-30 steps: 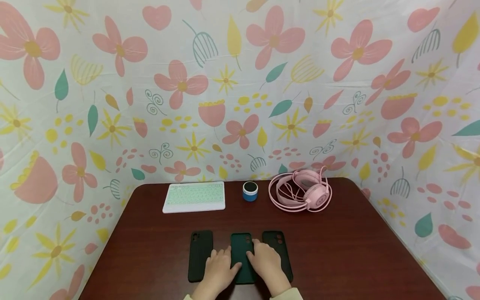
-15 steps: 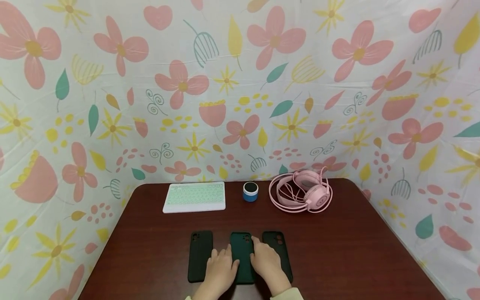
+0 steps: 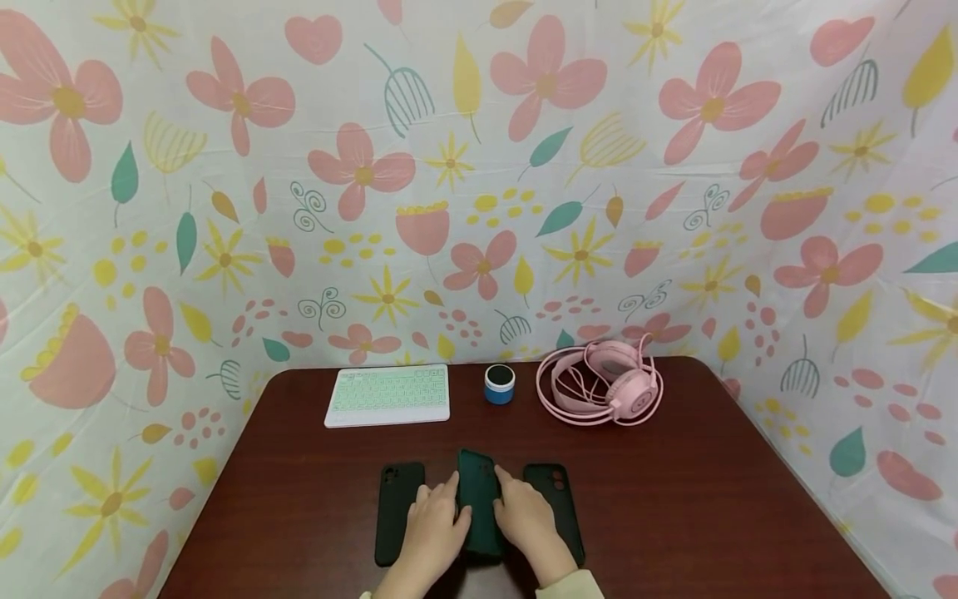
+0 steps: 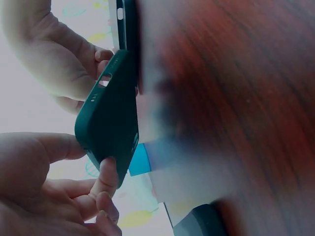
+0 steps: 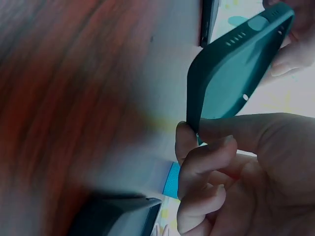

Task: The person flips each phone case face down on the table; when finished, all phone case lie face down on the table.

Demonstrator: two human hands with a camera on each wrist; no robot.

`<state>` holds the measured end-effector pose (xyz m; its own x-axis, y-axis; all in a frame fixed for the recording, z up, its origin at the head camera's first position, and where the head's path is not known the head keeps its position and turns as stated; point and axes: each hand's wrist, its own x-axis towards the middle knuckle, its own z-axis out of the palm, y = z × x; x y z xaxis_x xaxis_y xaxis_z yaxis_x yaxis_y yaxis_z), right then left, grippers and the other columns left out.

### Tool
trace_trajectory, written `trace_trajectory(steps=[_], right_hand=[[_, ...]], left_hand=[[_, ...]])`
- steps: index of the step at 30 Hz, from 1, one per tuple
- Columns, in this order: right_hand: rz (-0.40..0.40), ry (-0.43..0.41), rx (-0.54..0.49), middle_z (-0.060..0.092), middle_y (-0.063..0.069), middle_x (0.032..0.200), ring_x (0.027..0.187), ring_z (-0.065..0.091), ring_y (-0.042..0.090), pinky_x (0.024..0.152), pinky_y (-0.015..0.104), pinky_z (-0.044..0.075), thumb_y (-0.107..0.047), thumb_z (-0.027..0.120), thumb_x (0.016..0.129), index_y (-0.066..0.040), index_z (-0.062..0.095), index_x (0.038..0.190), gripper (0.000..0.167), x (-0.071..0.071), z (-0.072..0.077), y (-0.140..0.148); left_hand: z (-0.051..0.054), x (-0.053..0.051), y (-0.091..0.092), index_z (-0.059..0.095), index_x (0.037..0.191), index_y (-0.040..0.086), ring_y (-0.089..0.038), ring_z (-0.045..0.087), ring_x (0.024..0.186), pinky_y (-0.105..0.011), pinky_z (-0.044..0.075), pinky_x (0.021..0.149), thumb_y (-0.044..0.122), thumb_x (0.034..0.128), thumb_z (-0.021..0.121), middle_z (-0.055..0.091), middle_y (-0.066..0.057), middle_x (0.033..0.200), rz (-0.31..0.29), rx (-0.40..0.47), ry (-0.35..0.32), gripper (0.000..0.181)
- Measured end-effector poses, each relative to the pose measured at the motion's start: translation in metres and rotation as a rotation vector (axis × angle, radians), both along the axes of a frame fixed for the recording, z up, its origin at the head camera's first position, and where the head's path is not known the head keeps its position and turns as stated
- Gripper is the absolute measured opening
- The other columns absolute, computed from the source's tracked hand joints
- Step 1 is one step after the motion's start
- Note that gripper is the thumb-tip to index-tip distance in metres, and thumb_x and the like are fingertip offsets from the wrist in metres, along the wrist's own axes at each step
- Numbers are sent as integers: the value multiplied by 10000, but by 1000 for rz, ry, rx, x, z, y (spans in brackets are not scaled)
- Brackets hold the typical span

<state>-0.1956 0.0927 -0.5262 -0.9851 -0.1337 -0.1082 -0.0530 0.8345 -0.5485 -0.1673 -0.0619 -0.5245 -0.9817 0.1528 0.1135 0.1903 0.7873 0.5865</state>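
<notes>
A dark green phone case (image 3: 479,499) is raised off the table and tilted between both hands. My left hand (image 3: 434,524) pinches its left edge between thumb and fingers, and my right hand (image 3: 526,517) pinches the right edge. The right wrist view shows the hollow inside of the green case (image 5: 234,83); its outer back faces the table. To the left of it lies a black phone case (image 3: 395,520). Another dark phone case (image 3: 563,497), partly covered by my right hand, is on the other side.
At the back of the brown table (image 3: 696,499) stand a white keyboard (image 3: 389,395), a small blue-and-white round device (image 3: 499,387) with a black top, and pink headphones (image 3: 599,383). A flowered cloth (image 3: 479,183) hangs behind and around the table.
The green phone case lay flat between the hands earlier. Its edges are now gripped, and it has come up and tilted. The two outer cases stay where they were.
</notes>
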Motion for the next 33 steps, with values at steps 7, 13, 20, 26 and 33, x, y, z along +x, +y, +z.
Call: trace_trajectory(steps=[7, 13, 20, 26, 33], right_hand=[[9, -3, -18, 490, 32, 597, 401, 386, 163, 398, 320, 293, -82, 641, 906, -46, 525, 1377, 486, -1, -1, -4], [26, -27, -45, 469, 27, 548, 388, 311, 136, 395, 304, 258, -84, 640, 904, -63, 546, 1361, 467, -1, -6, -6], [39, -39, -66, 510, 18, 608, 415, 366, 168, 423, 330, 275, -82, 623, 906, -77, 556, 1355, 454, -2, -9, -10], [46, -54, -58, 676, 99, 872, 524, 527, 206, 463, 380, 374, -96, 608, 921, -92, 576, 1338, 418, -4, -11, -15], [51, -24, -6, 666, 151, 1108, 790, 648, 329, 567, 486, 473, -174, 630, 932, -86, 604, 1308, 388, -3, -7, -21]], left_hand=[[6, 3, -1, 568, 1319, -17, -130, 337, 691, -291, 275, 585, 159, 879, 682, 385, 108, 641, 7, -18, 82, 488], [8, 3, -1, 620, 1268, -3, -108, 346, 674, -278, 263, 573, 150, 849, 696, 365, 127, 600, 29, -50, 156, 453], [11, 5, 1, 632, 1253, -5, -120, 351, 696, -284, 273, 575, 144, 850, 695, 376, 115, 613, 10, 1, 128, 434], [12, 5, 3, 626, 1260, -8, -123, 358, 710, -283, 276, 575, 155, 859, 694, 390, 118, 622, -5, 24, 103, 438], [11, 4, 5, 635, 1248, -9, -120, 344, 700, -283, 283, 582, 154, 863, 688, 397, 112, 627, 1, 18, 106, 422]])
